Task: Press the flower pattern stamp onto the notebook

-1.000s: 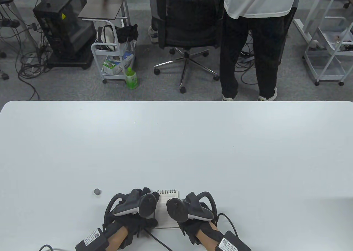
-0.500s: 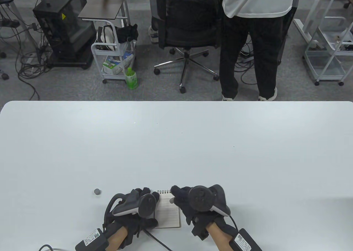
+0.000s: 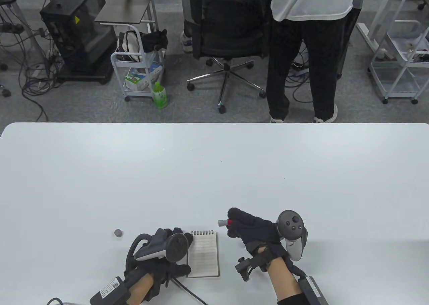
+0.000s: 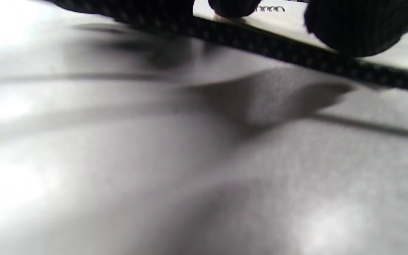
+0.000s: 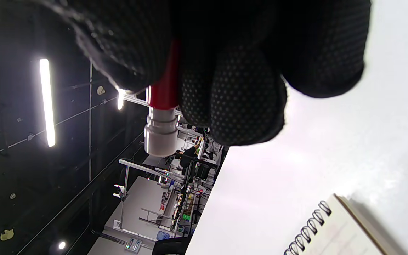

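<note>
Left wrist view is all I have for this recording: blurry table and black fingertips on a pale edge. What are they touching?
Observer: The table view shows the left hand resting on the left edge of a small spiral-bound lined notebook lying flat on the white table.
Reviewer: Where is the stamp?
Observer: The right hand grips a slim red stamp with a grey tip, held above the table, beyond the notebook's top right corner.
Reviewer: Which way does the tip face?
Observer: In the table view it points left, roughly level, not down at the page.
Reviewer: Anything else on the table?
Observer: A small grey round cap sits left of the left hand.
</note>
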A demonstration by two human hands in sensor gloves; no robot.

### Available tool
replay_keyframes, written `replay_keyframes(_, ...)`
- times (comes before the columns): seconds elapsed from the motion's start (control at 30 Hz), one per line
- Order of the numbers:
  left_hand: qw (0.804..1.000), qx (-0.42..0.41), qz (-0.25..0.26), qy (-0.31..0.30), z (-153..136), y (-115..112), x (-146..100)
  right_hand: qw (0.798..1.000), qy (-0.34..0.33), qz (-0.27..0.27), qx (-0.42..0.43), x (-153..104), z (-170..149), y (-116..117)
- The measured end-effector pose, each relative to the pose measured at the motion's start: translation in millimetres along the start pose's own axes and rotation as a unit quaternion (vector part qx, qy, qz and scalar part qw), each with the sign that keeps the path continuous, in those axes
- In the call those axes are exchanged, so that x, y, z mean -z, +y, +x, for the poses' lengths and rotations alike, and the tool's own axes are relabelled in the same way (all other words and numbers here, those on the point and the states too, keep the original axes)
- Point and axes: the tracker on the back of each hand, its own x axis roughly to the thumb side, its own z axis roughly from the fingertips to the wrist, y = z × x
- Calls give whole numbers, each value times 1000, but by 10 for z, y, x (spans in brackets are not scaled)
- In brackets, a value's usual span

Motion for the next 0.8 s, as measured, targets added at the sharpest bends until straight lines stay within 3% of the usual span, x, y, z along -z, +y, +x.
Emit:
replay_keyframes(0.2,998,-32,48,2,-153,340,-213,1000,1,-9,23,-11,11,42)
replay_keyframes(0.4,987,-2,135,87,-715,567,-473,998,0,-25,51,-26,6,21)
replay_keyframes(0.63,972,44,94,212,-1312,376,-589,999,1,-17,49,-11,-7,23)
replay_keyframes(0.8,972,70,68,214,-1373,277,-497,1000,-2,2,30,-8,-10,69)
